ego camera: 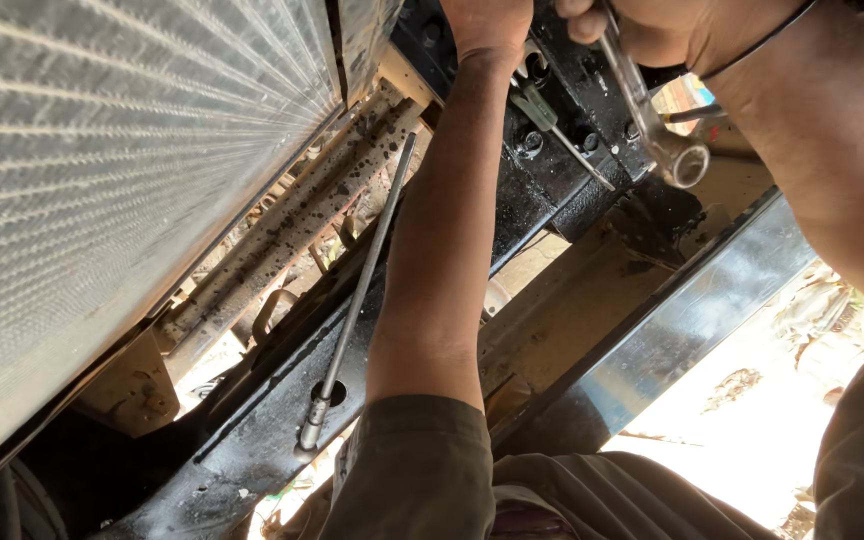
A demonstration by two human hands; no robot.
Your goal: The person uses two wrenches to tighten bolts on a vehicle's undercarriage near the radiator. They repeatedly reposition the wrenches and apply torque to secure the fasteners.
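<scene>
My right hand point(652, 25) at the top right is closed around a steel ring spanner point(657, 125), whose ring end hangs down beside the black engine part point(562, 165). My left hand point(487, 22) reaches up at the top centre against the same black part, its fingers cut off by the frame edge, so what it holds is hidden. A thin metal pin or small tool point(562, 130) lies against the black part between my two hands.
A finned radiator point(122, 170) fills the left. A long steel rod with a socket end point(357, 300) leans along a greasy black frame rail point(252, 430). A shiny black beam point(692, 310) runs diagonally at the right, with sunlit ground point(762, 420) beyond.
</scene>
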